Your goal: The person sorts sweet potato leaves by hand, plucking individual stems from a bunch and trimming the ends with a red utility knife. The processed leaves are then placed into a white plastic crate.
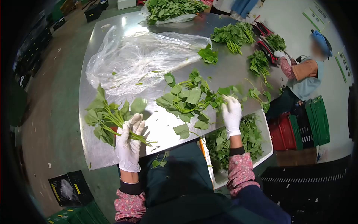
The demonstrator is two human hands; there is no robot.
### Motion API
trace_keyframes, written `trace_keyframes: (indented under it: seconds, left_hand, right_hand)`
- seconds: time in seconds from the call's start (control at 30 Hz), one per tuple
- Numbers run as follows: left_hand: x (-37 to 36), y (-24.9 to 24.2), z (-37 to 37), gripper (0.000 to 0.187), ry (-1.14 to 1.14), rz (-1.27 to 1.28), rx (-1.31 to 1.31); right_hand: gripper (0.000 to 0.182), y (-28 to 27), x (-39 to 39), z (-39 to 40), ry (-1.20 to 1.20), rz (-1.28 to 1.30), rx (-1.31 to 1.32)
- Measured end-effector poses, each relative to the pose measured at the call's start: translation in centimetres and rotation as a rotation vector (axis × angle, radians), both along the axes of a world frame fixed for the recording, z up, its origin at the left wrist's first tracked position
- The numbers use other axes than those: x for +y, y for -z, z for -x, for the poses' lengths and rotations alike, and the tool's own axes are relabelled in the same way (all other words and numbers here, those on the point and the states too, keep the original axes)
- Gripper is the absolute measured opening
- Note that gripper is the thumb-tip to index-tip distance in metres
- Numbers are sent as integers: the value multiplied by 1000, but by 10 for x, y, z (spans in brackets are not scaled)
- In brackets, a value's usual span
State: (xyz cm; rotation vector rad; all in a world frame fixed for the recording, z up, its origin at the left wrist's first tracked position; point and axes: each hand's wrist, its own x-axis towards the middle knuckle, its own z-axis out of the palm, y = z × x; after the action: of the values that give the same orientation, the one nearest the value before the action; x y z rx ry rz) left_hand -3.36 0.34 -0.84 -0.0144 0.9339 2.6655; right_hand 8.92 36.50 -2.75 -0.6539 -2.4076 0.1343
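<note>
My left hand (pixel 130 142), in a white glove, is closed round the stems of a bunch of leafy greens (pixel 108 115), which look like sweet potato leaves. The leaves fan out to the left and the stem ends stick out past the palm on the right. My right hand (pixel 232 114), gloved too, has its fingers pinched on a leafy sprig (pixel 223 98) at the right side of a loose pile of greens (pixel 188 97) on the metal table (pixel 164 143). Some leaves by its fingertips are blurred. One single leaf (pixel 182 131) lies in front of the pile.
A crumpled clear plastic bag (pixel 138 56) covers much of the table. More greens (pixel 233 35) lie behind. Below my right arm stands a white box (pixel 266 138) holding greens. A co-worker (pixel 305 71) stands at the right, beside stacked green crates (pixel 317 121).
</note>
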Motion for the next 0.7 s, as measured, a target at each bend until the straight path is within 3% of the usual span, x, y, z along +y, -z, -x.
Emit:
trace_keyframes:
  seconds: [0.13, 0.17, 0.23, 0.3, 0.33, 0.37, 0.43, 0.47, 0.5, 0.6, 0.63, 0.7]
  left_hand:
    - [1, 3, -2, 19, 101, -87, -53]
    - [2, 4, -4, 20, 118, -94, -52]
    - [9, 2, -11, 17, 26, -89, -327]
    - [2, 20, -10, 20, 220, -310, -236]
    - [3, 22, -12, 24, 221, -291, -267]
    - [4, 24, -13, 27, 258, -278, -271]
    - [9, 26, -16, 28, 345, -264, -272]
    - [15, 26, -19, 26, 336, -196, -325]
    - [20, 27, -21, 26, 326, -198, -344]
    - [33, 16, -29, 28, 263, -167, -404]
    - [35, 14, -29, 28, 242, -159, -392]
    - [36, 15, -27, 27, 224, -164, -334]
  right_hand:
    - [66, -2, -6, 36, -42, -97, -208]
    - [54, 4, -1, 42, -58, -97, -209]
    - [35, 15, 14, 46, -109, -83, -384]
    - [19, 4, 19, 50, -220, 50, -277]
    - [15, -3, 18, 49, -308, 171, -110]
    - [13, -9, 16, 43, -306, 596, 23]
    - [10, -34, 10, 33, -277, 976, 152]
    - [12, -34, 6, 32, -294, 1141, 396]
    - [12, -35, 14, 24, -264, 1216, 433]
    - [19, -3, 64, 2, 18, 801, 448]
    - [34, 3, 73, -11, 379, 349, 158]
    - [51, -15, 43, -10, 623, -154, 78]
